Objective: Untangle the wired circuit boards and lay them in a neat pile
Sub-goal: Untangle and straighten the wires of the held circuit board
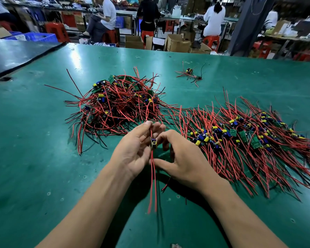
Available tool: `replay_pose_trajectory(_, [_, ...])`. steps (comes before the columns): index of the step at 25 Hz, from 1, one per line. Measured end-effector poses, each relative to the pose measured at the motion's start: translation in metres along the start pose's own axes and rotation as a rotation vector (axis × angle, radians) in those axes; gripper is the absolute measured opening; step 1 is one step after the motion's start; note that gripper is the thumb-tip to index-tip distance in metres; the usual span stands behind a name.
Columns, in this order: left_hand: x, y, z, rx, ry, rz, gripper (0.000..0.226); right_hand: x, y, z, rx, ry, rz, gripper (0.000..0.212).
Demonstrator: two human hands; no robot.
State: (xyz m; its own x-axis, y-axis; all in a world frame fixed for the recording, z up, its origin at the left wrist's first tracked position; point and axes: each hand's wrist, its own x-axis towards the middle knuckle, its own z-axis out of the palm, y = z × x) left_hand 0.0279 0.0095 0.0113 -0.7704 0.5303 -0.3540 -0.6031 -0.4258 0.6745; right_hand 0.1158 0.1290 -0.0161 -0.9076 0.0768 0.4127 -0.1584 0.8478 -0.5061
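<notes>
A tangled heap of wired circuit boards [118,102] with red and black leads lies on the green table [43,158], left of centre. To the right spreads a sorted pile [249,138] of boards with their wires fanned out. Between my hands is one small circuit board [153,143] with a blue and yellow capacitor. My left hand [134,151] pinches its upper red wires at the fingertips. My right hand [184,158] pinches the lower red wires [152,185] with its thumb; these hang down toward me.
A few stray boards with wires [191,74] lie farther back on the table. A dark mat [16,54] covers the far left corner. Beyond the table, people sit on red stools among cardboard boxes [177,43] and blue crates [39,37].
</notes>
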Motion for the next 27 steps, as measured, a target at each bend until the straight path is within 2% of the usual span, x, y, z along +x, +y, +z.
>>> replay_pose_trajectory(2, [0.0,0.003,-0.001,0.043,-0.009,-0.007,0.025,-0.001,0.0,0.003,0.057,0.069,-0.054,0.041])
replay_pose_trajectory(6, [0.001,0.004,-0.002,-0.075,-0.003,-0.006,0.025,0.003,0.001,0.003,0.211,0.253,-0.055,0.037])
replay_pose_trajectory(9, [0.0,0.003,-0.003,-0.039,-0.016,0.008,0.012,0.005,0.004,0.003,0.244,0.312,-0.094,0.031])
replay_pose_trajectory(11, [-0.002,0.003,-0.002,-0.072,-0.047,0.033,0.013,0.008,0.002,0.001,0.579,0.327,0.084,0.018])
replay_pose_trajectory(14, [-0.005,0.002,-0.001,-0.05,-0.166,0.025,0.019,0.012,0.0,-0.013,1.175,0.271,0.368,0.022])
replay_pose_trajectory(16, [-0.008,0.0,0.0,-0.006,-0.239,-0.025,0.022,0.013,0.003,-0.022,1.324,0.186,0.451,0.028])
replay_pose_trajectory(19, [-0.011,-0.002,0.004,0.108,-0.292,-0.125,0.029,0.011,0.002,-0.025,1.398,-0.008,0.467,0.035])
replay_pose_trajectory(21, [-0.011,-0.004,0.004,0.19,-0.312,-0.15,0.031,0.011,0.0,-0.023,1.353,-0.093,0.486,0.034])
replay_pose_trajectory(27, [-0.007,-0.007,-0.001,0.208,-0.334,-0.039,0.025,0.01,0.0,-0.02,1.064,0.05,0.591,0.031])
